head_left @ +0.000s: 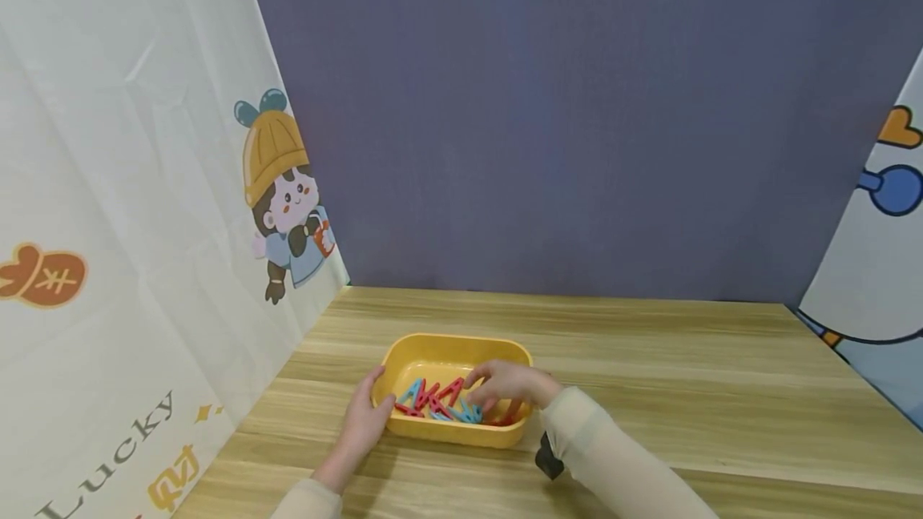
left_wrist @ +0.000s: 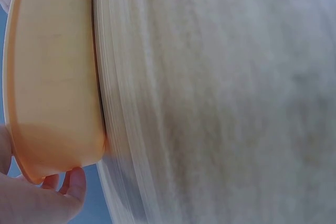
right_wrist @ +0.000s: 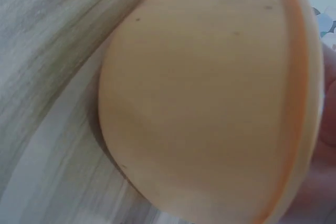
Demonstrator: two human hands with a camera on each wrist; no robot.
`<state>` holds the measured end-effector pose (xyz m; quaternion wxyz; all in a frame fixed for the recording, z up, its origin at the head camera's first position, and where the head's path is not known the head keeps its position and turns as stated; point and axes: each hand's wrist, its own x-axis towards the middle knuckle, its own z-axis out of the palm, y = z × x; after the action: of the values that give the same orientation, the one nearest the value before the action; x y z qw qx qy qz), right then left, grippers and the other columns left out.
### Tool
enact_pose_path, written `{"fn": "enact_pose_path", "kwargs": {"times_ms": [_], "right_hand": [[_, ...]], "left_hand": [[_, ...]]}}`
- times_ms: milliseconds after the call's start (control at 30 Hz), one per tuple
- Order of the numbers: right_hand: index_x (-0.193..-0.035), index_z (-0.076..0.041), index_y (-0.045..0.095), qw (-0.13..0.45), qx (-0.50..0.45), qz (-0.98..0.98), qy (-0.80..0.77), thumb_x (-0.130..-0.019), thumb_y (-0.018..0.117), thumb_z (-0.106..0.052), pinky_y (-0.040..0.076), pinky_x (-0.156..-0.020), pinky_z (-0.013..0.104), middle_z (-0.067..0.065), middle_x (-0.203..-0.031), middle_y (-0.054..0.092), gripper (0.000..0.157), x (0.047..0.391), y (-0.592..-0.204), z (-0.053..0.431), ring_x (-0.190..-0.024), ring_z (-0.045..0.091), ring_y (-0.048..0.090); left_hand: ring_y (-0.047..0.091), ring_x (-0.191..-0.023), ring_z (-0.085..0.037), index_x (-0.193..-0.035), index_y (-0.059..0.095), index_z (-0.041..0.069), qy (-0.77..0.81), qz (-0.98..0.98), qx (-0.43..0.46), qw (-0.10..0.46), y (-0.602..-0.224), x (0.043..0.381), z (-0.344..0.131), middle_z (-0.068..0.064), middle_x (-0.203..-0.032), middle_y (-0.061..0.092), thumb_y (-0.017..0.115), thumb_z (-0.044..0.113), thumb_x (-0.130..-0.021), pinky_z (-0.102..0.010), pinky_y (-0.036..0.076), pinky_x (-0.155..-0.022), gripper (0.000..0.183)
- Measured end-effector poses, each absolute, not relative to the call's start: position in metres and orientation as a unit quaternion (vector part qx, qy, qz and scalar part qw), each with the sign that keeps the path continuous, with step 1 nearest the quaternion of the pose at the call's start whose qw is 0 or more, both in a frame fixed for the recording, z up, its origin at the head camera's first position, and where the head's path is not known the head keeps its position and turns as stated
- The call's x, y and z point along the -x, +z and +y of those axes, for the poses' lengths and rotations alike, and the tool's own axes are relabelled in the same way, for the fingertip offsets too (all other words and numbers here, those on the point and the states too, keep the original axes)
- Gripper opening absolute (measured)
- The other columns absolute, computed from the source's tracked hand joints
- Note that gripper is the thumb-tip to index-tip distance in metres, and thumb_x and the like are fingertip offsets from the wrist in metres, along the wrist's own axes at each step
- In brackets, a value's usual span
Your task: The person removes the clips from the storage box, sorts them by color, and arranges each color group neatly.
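A yellow plastic basin (head_left: 461, 436) stands on the wooden table with red and light blue clothespins (head_left: 425, 397) heaped along its near side. My left hand (head_left: 366, 415) grips the basin's left end. The left wrist view shows that hand's fingers (left_wrist: 77, 182) bent against the outside wall under the rim. Over the right end, my right hand (head_left: 508, 383) reaches down inside, its fingers bent towards the clothespins. Whether it pinches one is hidden. In the right wrist view the basin's outer wall (right_wrist: 199, 98) covers most of that hand.
The wooden table (head_left: 649, 375) extends to a dark blue-grey panel (head_left: 562, 118) at the back. White printed sheets hang at the left (head_left: 144, 183) and right (head_left: 872, 263). A small black object (head_left: 550, 457) shows beneath the right sleeve.
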<state>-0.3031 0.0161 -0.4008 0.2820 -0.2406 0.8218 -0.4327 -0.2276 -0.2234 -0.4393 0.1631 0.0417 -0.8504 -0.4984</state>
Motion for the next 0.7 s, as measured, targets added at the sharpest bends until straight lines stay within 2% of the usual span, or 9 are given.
{"fn": "enact_pose_path", "kwargs": {"times_ms": [233,467,700], "right_hand": [[-0.11,-0.005,0.059,0.294,0.246,0.815,-0.435,-0.082,0.065,-0.022,0.054,-0.056,0.038,0.009,-0.082,0.065,0.033,0.301,-0.408,0.015,-0.078,0.025,0.063],[-0.11,-0.007,0.06,0.308,0.251,0.812,-0.428,-0.083,0.065,-0.024,0.049,-0.053,0.029,0.006,-0.085,0.065,0.032,0.302,-0.412,0.013,-0.076,0.022,0.063],[-0.11,-0.005,0.06,0.338,0.248,0.788,-0.452,-0.087,0.062,-0.023,0.049,-0.058,0.028,0.006,-0.085,0.066,0.03,0.302,-0.413,0.01,-0.071,0.019,0.062]], "left_hand": [[0.03,-0.125,-0.047,-0.132,0.039,-0.008,-0.49,-0.855,-0.044,0.163,-0.438,0.226,-0.223,-0.032,-0.134,0.036,0.054,-0.001,-0.086,-0.056,0.023,-0.103,0.049],[0.029,-0.125,-0.046,-0.133,0.037,-0.008,-0.493,-0.855,-0.045,0.155,-0.436,0.226,-0.222,-0.032,-0.136,0.034,0.053,0.0,-0.087,-0.056,0.023,-0.103,0.049],[0.029,-0.125,-0.047,-0.133,0.038,-0.009,-0.494,-0.854,-0.047,0.158,-0.435,0.226,-0.222,-0.032,-0.135,0.034,0.053,-0.001,-0.087,-0.056,0.023,-0.103,0.049]]}}
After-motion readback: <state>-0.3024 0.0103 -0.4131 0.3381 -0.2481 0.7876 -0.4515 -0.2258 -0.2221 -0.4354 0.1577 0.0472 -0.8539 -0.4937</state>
